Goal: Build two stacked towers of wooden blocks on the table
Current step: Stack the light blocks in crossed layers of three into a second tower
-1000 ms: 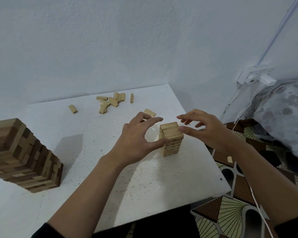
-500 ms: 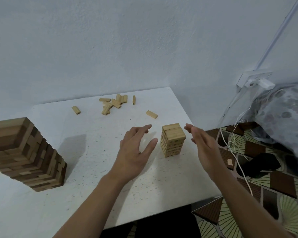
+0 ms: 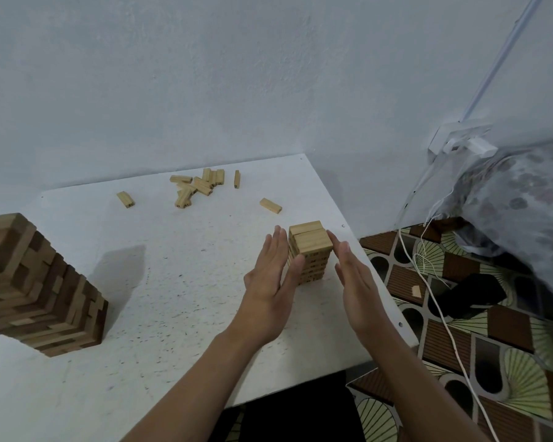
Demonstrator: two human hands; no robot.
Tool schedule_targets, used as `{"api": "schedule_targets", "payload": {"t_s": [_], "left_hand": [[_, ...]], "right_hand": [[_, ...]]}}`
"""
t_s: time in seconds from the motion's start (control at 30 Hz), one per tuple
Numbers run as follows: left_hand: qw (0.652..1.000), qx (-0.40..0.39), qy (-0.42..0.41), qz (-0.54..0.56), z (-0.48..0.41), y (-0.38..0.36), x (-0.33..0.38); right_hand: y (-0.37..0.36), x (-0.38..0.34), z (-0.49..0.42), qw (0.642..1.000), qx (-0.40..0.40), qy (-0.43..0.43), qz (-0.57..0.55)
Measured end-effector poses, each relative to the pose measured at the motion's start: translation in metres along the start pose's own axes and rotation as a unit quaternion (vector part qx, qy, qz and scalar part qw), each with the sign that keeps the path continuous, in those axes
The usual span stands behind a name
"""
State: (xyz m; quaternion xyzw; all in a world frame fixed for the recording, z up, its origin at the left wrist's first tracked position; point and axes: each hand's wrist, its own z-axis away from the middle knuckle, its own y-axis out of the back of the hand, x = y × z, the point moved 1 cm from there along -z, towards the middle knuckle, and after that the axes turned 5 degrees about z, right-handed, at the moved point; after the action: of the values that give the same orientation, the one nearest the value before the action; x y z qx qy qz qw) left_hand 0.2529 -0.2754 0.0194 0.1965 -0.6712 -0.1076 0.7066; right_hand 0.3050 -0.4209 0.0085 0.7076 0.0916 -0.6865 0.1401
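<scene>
A small tower of light wooden blocks (image 3: 310,250) stands near the right edge of the white table (image 3: 173,282). My left hand (image 3: 270,282) lies flat against the tower's left side, fingers straight. My right hand (image 3: 353,275) is flat along its right side, fingertips at the top layer. A large tower of darker and lighter blocks (image 3: 32,288) stands at the table's left. Loose blocks (image 3: 198,186) lie scattered at the far side, one block (image 3: 270,206) closer to the small tower, another (image 3: 125,199) further left.
A wall runs behind the table and on the right. Right of the table, white cables (image 3: 434,282), a black object (image 3: 466,295) and a patterned cloth bundle (image 3: 524,202) lie over a patterned floor. A wall socket (image 3: 457,141) sits above.
Both hands let go of the top of the small tower, drew apart, then closed in flat against its two sides. The towers and loose blocks stayed put.
</scene>
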Motion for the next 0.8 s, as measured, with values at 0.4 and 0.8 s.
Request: {"api": "schedule_targets", "payload": {"t_s": [0.4, 0.8], "left_hand": [[0.994, -0.035, -0.071, -0.077, 0.008, 0.0, -0.003], [0.995, -0.036, -0.049, -0.076, 0.012, -0.017, -0.001]], "right_hand": [[-0.002, -0.007, 0.001, 1.0, -0.011, 0.003, -0.002], [0.001, -0.005, -0.006, 1.0, -0.024, 0.016, -0.005]]}}
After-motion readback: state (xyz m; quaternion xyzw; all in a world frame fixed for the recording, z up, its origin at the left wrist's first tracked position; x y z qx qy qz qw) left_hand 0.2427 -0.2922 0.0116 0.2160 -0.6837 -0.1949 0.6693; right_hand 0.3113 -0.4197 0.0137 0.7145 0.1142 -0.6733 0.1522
